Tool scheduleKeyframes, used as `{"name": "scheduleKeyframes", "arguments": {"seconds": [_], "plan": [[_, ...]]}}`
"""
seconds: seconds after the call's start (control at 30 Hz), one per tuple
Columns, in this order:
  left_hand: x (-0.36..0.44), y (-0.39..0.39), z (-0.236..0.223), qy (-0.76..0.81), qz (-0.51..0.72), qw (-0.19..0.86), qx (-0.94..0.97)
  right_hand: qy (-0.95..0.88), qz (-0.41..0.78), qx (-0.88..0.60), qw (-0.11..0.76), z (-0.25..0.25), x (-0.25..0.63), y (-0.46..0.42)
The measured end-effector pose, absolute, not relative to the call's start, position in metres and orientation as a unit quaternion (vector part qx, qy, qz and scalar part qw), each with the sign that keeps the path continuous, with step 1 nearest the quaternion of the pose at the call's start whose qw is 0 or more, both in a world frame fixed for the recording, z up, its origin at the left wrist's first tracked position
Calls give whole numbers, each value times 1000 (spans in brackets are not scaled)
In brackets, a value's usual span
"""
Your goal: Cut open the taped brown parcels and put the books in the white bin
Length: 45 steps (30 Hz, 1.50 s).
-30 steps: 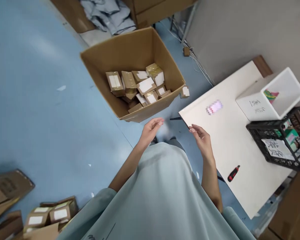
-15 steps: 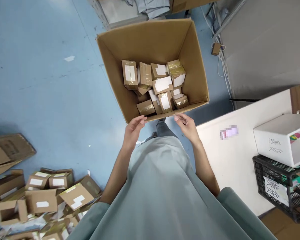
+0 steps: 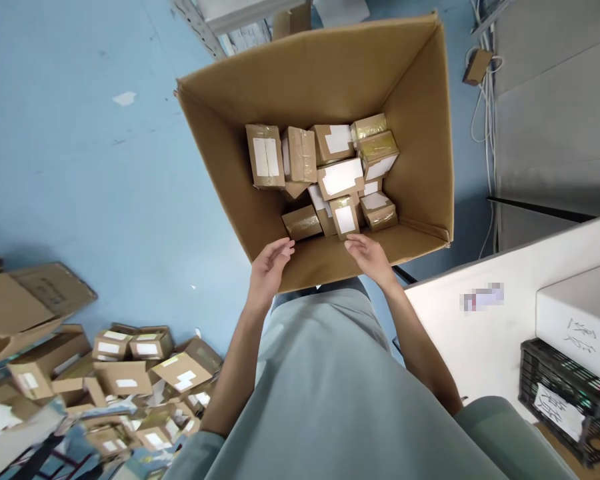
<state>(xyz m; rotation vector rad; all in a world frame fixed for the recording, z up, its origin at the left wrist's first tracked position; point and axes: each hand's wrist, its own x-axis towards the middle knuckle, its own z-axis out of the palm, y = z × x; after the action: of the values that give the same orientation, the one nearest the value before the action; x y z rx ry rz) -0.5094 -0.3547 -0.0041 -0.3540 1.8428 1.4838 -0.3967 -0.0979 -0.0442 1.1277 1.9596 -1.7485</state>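
A large open cardboard box stands on the blue floor in front of me. Several small taped parcels with white labels lie on its bottom. My left hand hovers over the box's near wall, fingers loosely curled and apart, holding nothing. My right hand reaches over the same near wall, fingers spread and empty, closest to a small labelled parcel.
A heap of small labelled parcels and flattened cartons lies on the floor at lower left. A white table stands at right with a white bin over a black crate. Cables run along the grey wall.
The view has swung down over the big box, which is now closer. Both hands have moved forward from in front of my body to over the box's near wall.
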Motion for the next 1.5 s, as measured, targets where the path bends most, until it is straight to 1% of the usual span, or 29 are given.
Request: {"name": "scheduleKeyframes", "arguments": {"seconds": [0.1, 0.23, 0.37, 0.47, 0.53, 0.63, 0.73, 0.83, 0.97, 1.07, 1.17, 1.27, 1.37, 1.43, 1.5], "plan": [[-559, -359, -36, 748, 544, 372, -75, 638, -623, 428, 146, -65, -418, -118], [-650, -348, -100, 822, 457, 339, 13, 500, -708, 475, 151, -104, -466, -161], [-747, -315, -183, 883, 350, 299, 87, 363, -751, 534, 137, -167, -535, -207], [-804, -292, -243, 898, 268, 310, 159, 262, -747, 593, 145, -220, -585, -231], [-832, -281, -274, 894, 217, 321, 225, 211, -748, 613, 141, -251, -613, -244], [-857, -273, -301, 889, 131, 343, 276, 168, -758, 619, 122, -285, -638, -260], [-860, -272, -307, 893, 67, 344, 282, 142, -760, 625, 109, -301, -645, -273], [-838, -276, -297, 900, 76, 317, 291, 117, -745, 647, 113, -299, -636, -284], [-793, -282, -261, 908, 132, 302, 258, 92, -721, 681, 91, -266, -615, -292], [-762, -285, -214, 901, 194, 297, 250, 84, -711, 695, 58, -225, -590, -288], [-736, -289, -152, 885, 240, 280, 285, 124, -708, 695, 18, -178, -554, -273], [-706, -292, -85, 859, 286, 268, 329, 234, -703, 670, -48, -124, -504, -249], [-665, -294, -24, 830, 358, 272, 329, 349, -669, 635, -165, -62, -444, -218], [-629, -293, 8, 810, 401, 299, 306, 432, -623, 609, -233, -18, -399, -194], [-587, -288, 33, 780, 432, 352, 284, 512, -552, 603, -264, 24, -351, -168]]}}
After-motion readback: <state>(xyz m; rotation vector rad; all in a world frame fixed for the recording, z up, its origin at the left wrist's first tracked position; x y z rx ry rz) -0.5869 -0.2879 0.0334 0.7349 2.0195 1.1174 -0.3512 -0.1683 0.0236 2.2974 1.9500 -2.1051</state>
